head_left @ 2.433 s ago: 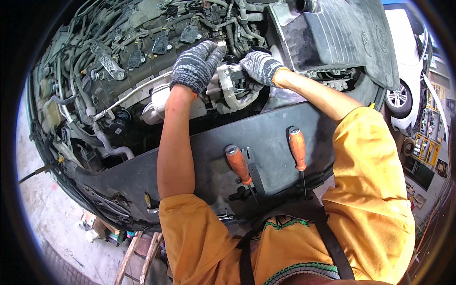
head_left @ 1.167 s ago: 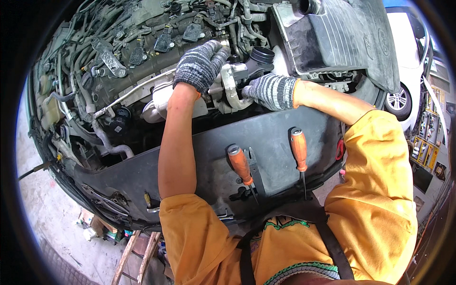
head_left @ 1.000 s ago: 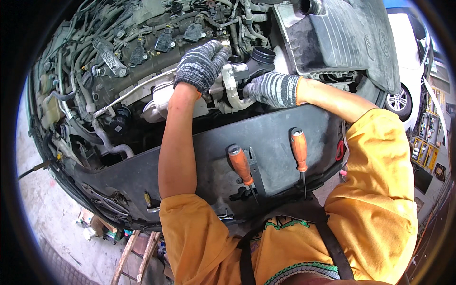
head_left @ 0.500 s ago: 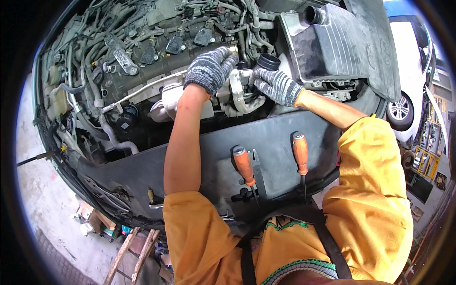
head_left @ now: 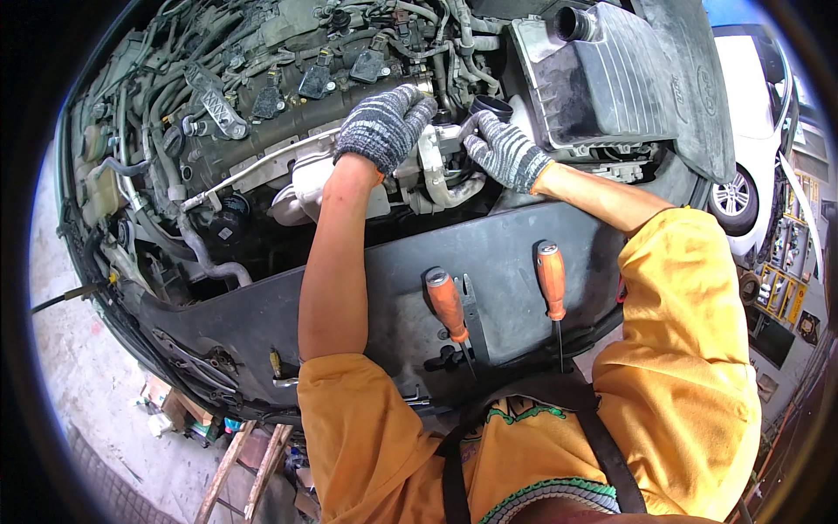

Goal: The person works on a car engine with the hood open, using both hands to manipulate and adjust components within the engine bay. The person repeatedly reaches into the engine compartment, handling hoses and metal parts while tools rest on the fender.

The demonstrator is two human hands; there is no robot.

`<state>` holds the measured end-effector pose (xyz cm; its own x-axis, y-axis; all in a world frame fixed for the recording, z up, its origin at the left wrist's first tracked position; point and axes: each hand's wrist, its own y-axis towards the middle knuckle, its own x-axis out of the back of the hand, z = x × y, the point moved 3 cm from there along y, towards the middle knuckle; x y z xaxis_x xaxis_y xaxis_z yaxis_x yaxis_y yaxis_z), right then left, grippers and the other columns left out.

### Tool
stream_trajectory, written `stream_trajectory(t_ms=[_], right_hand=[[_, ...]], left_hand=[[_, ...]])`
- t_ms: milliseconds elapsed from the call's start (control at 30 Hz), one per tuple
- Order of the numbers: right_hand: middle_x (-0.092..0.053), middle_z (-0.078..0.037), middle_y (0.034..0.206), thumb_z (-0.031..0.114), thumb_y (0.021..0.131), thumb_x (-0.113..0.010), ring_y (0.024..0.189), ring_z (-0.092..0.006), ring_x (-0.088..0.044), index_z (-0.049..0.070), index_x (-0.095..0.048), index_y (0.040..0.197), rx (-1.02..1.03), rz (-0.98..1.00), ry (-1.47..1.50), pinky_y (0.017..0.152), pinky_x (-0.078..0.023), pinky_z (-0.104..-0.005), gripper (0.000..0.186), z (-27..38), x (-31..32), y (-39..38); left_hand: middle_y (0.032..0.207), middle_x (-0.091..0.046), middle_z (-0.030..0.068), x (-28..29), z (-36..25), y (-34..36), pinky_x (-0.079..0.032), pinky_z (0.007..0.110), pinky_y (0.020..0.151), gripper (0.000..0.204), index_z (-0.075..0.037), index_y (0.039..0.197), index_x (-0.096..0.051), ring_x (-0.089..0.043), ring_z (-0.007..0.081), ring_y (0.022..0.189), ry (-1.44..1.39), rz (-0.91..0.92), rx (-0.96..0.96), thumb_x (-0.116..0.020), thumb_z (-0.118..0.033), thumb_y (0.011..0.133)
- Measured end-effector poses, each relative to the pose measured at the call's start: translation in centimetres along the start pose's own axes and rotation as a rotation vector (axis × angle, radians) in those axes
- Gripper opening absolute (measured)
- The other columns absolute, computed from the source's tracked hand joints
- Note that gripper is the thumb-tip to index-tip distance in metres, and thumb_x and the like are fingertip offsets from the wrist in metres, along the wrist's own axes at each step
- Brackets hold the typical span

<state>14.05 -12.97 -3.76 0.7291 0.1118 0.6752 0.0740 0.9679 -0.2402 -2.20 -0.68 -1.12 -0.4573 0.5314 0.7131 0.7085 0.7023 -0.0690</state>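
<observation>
Engine (head_left: pixel 284 129), left hand (head_left: pixel 385 128), right hand (head_left: pixel 506 155) at near edge, dark gap (head_left: pixel 408 226) below; cannot tell either grip's closure

Gloved left hand (head_left: pixel 386 129) and right hand (head_left: pixel 506 153) at engine (head_left: pixel 284 133)

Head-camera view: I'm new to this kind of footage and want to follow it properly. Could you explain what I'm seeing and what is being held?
There is no machine arm here, just a person's own two hands. A wide camera on the head looks down, so straight edges curve near the rim. The gloved left hand is over the front of a car engine; the gloved right hand is next to a black hose opening. The fingers hide what they touch, so I can't tell whether either grips anything. Two orange-handled screwdrivers rest on the dark front panel.
</observation>
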Motion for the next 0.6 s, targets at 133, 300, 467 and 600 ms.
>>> stream_trajectory(t_ms=[133, 300, 467, 600], right_hand=[[-0.061, -0.026, 0.087, 0.021, 0.092, -0.049, 0.086, -0.0419, -0.061, 0.0, -0.052, 0.099, 0.026, -0.023, -0.083, 0.076, -0.048, -0.0454, 0.023, 0.4, 0.1, 0.6], [-0.061, -0.028, 0.088, 0.025, 0.093, -0.046, 0.086, -0.0436, -0.06, -0.003, -0.052, 0.096, 0.005, -0.039, -0.298, 0.075, -0.047, -0.0473, 0.029, -1.0, -0.7, 2.4], [-0.061, -0.028, 0.094, 0.027, 0.093, -0.044, 0.093, -0.0423, -0.059, -0.005, -0.055, 0.097, -0.003, -0.038, -0.326, 0.081, -0.047, -0.0463, 0.034, -1.6, -0.8, 3.6], [-0.061, -0.028, 0.094, 0.024, 0.091, -0.047, 0.092, -0.0414, -0.059, -0.004, -0.057, 0.096, 0.014, -0.023, -0.317, 0.08, -0.047, -0.0457, 0.031, -1.2, -0.1, 3.9]], left_hand=[[0.093, -0.067, 0.0174, 0.1, -0.2, -0.1, -0.05, 0.039, 0.075, 0.03, -0.005, 0.102, -0.066, -0.064, 0.0331, 0.085, 0.003, 0.0, 0.01, -0.061, -0.031, 0.089], [0.099, -0.066, 0.0192, 0.0, 0.0, 0.0, -0.049, 0.042, 0.083, 0.038, -0.004, 0.103, -0.065, -0.062, 0.0361, 0.095, -0.019, 0.063, 0.02, -0.055, -0.038, 0.09], [0.1, -0.066, 0.0189, 0.0, -0.3, 0.2, -0.048, 0.042, 0.082, 0.037, -0.005, 0.102, -0.066, -0.061, 0.0358, 0.095, -0.023, 0.062, 0.006, -0.055, -0.038, 0.09], [0.099, -0.066, 0.0185, -0.1, -0.2, 0.2, -0.048, 0.042, 0.082, 0.036, -0.005, 0.102, -0.066, -0.061, 0.0357, 0.094, -0.024, 0.07, 0.008, -0.056, -0.038, 0.09]])
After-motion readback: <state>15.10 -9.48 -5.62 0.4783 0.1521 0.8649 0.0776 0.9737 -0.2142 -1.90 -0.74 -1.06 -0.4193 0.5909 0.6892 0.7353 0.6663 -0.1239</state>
